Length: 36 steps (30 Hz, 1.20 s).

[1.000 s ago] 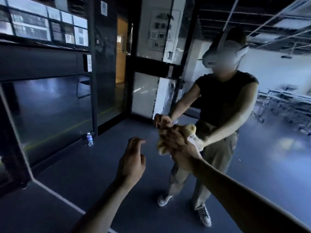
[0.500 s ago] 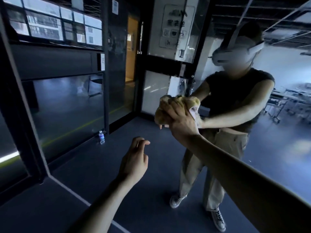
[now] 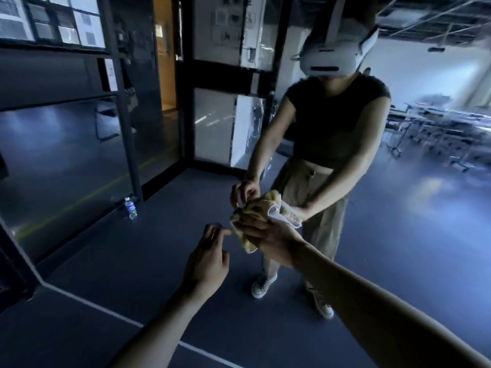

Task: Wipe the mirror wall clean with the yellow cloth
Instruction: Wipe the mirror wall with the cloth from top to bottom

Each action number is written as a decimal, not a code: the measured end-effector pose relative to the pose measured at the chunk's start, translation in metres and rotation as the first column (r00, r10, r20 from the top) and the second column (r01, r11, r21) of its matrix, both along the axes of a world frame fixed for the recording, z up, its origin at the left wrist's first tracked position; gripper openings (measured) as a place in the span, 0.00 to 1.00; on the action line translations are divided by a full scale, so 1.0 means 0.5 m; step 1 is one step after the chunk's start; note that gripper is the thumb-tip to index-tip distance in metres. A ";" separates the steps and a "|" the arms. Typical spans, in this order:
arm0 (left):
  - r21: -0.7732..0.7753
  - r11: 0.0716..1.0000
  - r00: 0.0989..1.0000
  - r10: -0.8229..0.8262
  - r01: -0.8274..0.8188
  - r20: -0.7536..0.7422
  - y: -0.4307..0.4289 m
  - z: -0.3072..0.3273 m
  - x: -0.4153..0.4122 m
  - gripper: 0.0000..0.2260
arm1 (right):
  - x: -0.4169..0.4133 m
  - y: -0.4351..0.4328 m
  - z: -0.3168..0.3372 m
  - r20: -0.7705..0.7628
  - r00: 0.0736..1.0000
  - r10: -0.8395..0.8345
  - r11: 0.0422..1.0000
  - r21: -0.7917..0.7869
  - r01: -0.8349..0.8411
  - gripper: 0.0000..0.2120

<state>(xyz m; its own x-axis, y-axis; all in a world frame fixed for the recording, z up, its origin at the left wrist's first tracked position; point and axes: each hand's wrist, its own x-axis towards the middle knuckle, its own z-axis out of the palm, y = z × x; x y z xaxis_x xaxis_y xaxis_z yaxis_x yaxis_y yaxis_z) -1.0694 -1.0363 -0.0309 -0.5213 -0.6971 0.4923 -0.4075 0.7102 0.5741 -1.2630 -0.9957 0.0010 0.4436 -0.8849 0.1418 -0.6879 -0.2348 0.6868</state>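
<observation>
At the dark reflective mirror wall, your right hand is gripping the crumpled yellow cloth, while your left hand is hovering loose-fingered and empty, just left of it.

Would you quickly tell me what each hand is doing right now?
Left hand: open, holding nothing.
Right hand: gripping the cloth.

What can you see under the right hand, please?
The bunched yellow cloth, which the right hand grips against the mirror wall; its folds stick out on the left. The part beneath the palm is covered.
</observation>
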 end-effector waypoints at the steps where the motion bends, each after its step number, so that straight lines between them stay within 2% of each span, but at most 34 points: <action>1: 0.009 1.000 1.000 -0.010 0.010 -0.003 0.014 0.010 -0.023 0.17 | -0.022 0.030 0.016 0.025 1.000 -0.006 1.000 -0.005 0.006 0.24; 6: -0.033 0.994 0.994 -0.105 0.104 -0.031 0.090 0.044 -0.115 0.18 | -0.168 0.236 0.053 -0.053 0.999 0.010 0.996 -0.086 -0.015 0.14; 8: -0.054 0.988 0.989 -0.148 0.147 -0.013 0.114 0.039 -0.129 0.19 | -0.209 0.307 0.064 -0.102 0.994 -0.034 0.993 -0.112 0.022 0.24; 11: -0.089 0.985 0.989 -0.146 0.146 0.002 0.135 0.029 -0.134 0.20 | -0.224 0.347 0.084 -0.209 0.978 -0.016 0.993 -0.117 -0.009 0.16; 13: -0.106 0.989 0.995 -0.102 0.100 -0.010 0.142 0.038 -0.138 0.19 | -0.210 0.318 0.095 -0.163 0.984 0.064 0.979 -0.183 -0.094 0.14; 15: -0.093 0.995 0.998 -0.047 0.043 -0.042 0.141 0.060 -0.145 0.19 | -0.172 0.252 0.122 -0.033 0.989 0.141 0.932 -0.333 -0.144 0.17; 17: -0.068 0.998 0.998 -0.006 0.001 -0.066 0.140 0.087 -0.152 0.18 | -0.126 0.182 0.182 0.071 0.977 0.202 0.871 -0.468 -0.147 0.15; 20: -0.066 0.998 0.997 0.000 -0.005 -0.080 0.138 0.114 -0.158 0.18 | -0.088 0.119 0.272 0.075 0.985 0.158 0.817 -0.569 -0.088 0.16; 22: -0.066 0.998 0.996 0.012 -0.017 -0.086 0.137 0.118 -0.158 0.18 | -0.098 0.121 0.264 0.053 0.988 0.145 0.807 -0.584 -0.088 0.19; 24: -0.052 0.998 0.997 0.037 -0.041 -0.074 0.138 0.108 -0.153 0.18 | -0.124 0.145 0.212 0.114 0.978 0.174 0.812 -0.578 -0.077 0.17; 26: -0.033 0.998 0.998 0.044 -0.046 -0.049 0.139 0.090 -0.143 0.18 | -0.155 0.187 0.142 0.194 0.965 0.178 0.846 -0.531 -0.049 0.17; 27: -0.032 0.999 0.999 0.036 -0.038 -0.035 0.140 0.081 -0.138 0.18 | -0.171 0.214 0.109 0.184 0.968 0.171 0.869 -0.491 -0.060 0.17; 30: -0.011 1.000 0.999 0.025 -0.025 0.024 0.149 0.069 -0.131 0.18 | -0.225 0.285 0.038 -0.016 0.994 0.109 0.946 -0.304 -0.109 0.13; 32: -0.003 1.000 0.998 0.011 -0.011 0.054 0.159 0.080 -0.141 0.18 | -0.244 0.304 0.033 -0.119 0.990 0.081 0.970 -0.217 -0.105 0.16; 34: -0.024 0.999 0.998 -0.020 0.021 0.055 0.172 0.101 -0.163 0.18 | -0.244 0.302 0.064 -0.112 0.987 0.113 0.963 -0.230 -0.137 0.16; 36: -0.047 0.998 0.999 -0.047 0.048 0.026 0.183 0.128 -0.193 0.18 | -0.230 0.299 0.135 -0.008 0.989 0.149 0.921 -0.363 -0.142 0.15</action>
